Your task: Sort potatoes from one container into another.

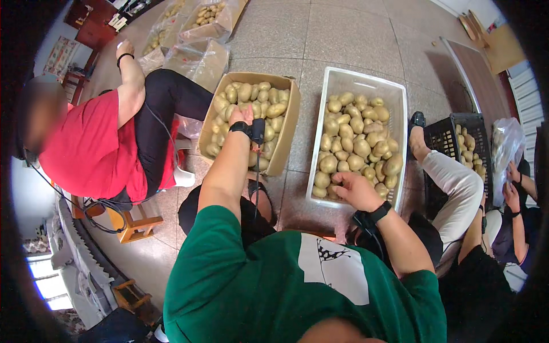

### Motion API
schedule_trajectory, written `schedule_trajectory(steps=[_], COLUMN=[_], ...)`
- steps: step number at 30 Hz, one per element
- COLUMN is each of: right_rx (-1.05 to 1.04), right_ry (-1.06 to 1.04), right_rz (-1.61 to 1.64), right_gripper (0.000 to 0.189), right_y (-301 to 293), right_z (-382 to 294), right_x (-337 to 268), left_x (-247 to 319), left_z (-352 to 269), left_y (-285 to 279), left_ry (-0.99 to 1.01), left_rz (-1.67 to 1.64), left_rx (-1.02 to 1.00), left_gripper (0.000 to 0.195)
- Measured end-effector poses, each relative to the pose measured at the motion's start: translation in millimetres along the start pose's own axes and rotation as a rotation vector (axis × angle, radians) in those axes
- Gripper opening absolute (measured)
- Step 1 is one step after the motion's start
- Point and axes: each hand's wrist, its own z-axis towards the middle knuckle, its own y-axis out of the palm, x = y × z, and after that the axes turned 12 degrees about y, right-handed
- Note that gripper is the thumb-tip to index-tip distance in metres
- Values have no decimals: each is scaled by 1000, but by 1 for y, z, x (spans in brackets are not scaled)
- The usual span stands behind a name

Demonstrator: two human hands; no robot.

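My left hand (242, 115) reaches into a cardboard box (293, 124) of potatoes, palm partly up; a potato (256, 109) lies beside its fingers, and whether it is held cannot be told. Over the near end of a white plastic crate (404, 128) is my right hand (356, 188), its fingers bent above the potatoes (355, 162). The fingertips of that hand hide what may lie beneath them. Both wrists wear black straps with small devices and cables.
A person in red (90, 150) sits at the left beside a wooden stool (137, 225). Bags of potatoes (210, 15) stand at the back. On the right, a person's leg (454, 180) is near a black crate (463, 122), with another person's hands at a plastic bag (506, 137).
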Motion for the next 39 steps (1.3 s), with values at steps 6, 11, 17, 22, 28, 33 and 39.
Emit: schedule_trajectory(steps=[6,11,17,22,28,33,39], right_rx=[12,89,117,103,85,86,230], right_ry=[-76,-134,-260,-224,-196,-145,-116], right_rz=[-94,-138,-157,-160,-164,-90,-205], right_gripper=[30,28,28,30,31,31,31], right_y=[-1,0,0,-3,-6,-14,-15], right_z=[-3,-6,-11,-18,-19,-22,-12], right_x=[1,0,4,8,12,9,12], left_x=[-7,-10,-21,-5,6,-6,-16], left_z=[-48,-88,-173,-234,-257,-256,-254], left_y=[-1,16,30,35,32,28,23], left_ry=[-52,-259,-441,-552,-577,-618,-624], left_rz=[195,416,560,609,592,588,637], left_rx=[42,-164,-366,-433,-512,-472,-464], left_gripper=[49,27,12,12,18,16,12])
